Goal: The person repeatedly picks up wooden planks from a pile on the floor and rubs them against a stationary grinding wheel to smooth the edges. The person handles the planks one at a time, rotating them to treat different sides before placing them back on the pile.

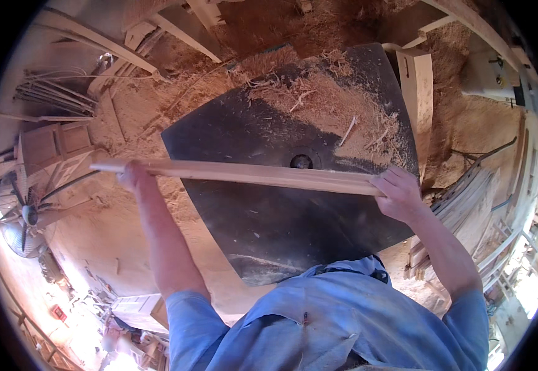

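A long, pale wooden board (256,174) stretches crosswise in front of me, over a dark machine table (256,216). My left hand (135,175) is closed around the board near its left end, which juts out beyond the table's left edge. At the other end, my right hand (398,193) grips the board with fingers folded over it. Just beyond the middle of the board, a round spindle or cutter (301,161) sits in the table's opening. Whether the board touches the tabletop or the spindle I cannot tell.
Shavings and sawdust (349,117) cover the table's far right part. An upright wooden piece (416,86) stands by its right edge. A fan (29,214) is at the left, with a wooden panel (55,145) beyond it. Stacked wood strips (466,198) lie at the right.
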`<state>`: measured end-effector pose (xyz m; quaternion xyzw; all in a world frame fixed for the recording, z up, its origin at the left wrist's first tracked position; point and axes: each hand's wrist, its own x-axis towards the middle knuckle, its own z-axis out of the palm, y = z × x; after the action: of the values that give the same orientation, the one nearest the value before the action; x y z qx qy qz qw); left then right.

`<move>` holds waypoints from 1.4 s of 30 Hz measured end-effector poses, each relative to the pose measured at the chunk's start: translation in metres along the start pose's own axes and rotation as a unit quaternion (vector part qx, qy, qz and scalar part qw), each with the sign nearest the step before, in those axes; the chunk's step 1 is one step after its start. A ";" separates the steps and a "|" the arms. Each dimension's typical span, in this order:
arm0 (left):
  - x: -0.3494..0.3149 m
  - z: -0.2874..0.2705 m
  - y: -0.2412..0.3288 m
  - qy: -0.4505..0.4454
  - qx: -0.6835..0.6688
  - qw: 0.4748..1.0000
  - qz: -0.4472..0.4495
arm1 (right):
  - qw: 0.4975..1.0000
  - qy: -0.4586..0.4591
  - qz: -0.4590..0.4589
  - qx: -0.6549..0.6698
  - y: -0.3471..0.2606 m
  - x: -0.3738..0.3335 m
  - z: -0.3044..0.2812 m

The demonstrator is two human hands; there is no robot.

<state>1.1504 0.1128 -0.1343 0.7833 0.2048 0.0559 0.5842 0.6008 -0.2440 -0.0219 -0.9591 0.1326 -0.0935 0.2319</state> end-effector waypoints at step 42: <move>-0.523 -0.123 0.319 -0.468 -0.369 0.743 0.304 | 0.797 0.205 -0.017 0.568 -0.136 -0.075 -0.230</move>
<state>0.7159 -0.0533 0.2824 0.4549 -0.3794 -0.0718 0.8025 0.5027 -0.2019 0.2344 -0.6161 0.0842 -0.3502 0.7005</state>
